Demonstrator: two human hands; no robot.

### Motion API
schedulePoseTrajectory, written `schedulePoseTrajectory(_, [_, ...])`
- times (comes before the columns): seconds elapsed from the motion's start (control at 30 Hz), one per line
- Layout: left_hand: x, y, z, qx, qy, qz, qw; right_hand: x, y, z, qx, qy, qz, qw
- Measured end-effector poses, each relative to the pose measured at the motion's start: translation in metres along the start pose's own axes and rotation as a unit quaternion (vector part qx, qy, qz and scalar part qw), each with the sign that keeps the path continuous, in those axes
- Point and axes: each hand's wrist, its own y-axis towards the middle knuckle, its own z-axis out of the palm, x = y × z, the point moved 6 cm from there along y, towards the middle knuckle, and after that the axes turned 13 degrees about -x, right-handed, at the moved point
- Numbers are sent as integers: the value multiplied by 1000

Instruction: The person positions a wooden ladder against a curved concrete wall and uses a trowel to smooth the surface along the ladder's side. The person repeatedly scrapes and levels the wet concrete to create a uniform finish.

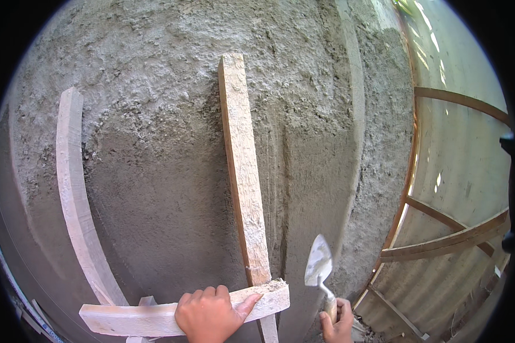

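My left hand [209, 316] is closed over a short wooden beam [134, 320] that lies crosswise low in the view, its thumb stretched along the top edge. My right hand [339, 321] grips the handle of a small pointed trowel [319, 260], whose blade points up beside the wall, with grey residue on it. Behind the crosswise beam, a long upright wooden plank [243, 160], crusted with dried mortar, stands against the wall. Another upright plank [77, 188] stands to the left. The lower ends of both uprights are partly hidden by the crosswise beam.
The mortared wall [154, 200] fills the middle, rough above and smoother below. A raised vertical strip [356, 114] runs down its right part. At the far right stands a corrugated sheet partition [458, 148] with wooden framing [452, 243]. Loose pieces lie at the lower left edge.
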Motion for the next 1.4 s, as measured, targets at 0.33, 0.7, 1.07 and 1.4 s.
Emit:
schedulePoseTrajectory(0.33, [7, -4, 1, -11, -51, 21, 998, 49, 98, 72, -68, 76, -58, 993])
schedulePoseTrajectory(0.7, [7, -1, 2, -6, -50, 42, 998, 82, 198, 132, -59, 105, -155, 981])
schedulePoseTrajectory(1.07, [7, -2, 5, -4, -56, 48, 997, 100, 216, 124, -111, 154, -281, 941])
schedulePoseTrajectory(1.4, [8, -5, 3, 1, -54, 49, 997, 94, 221, 131, -121, 60, -175, 975])
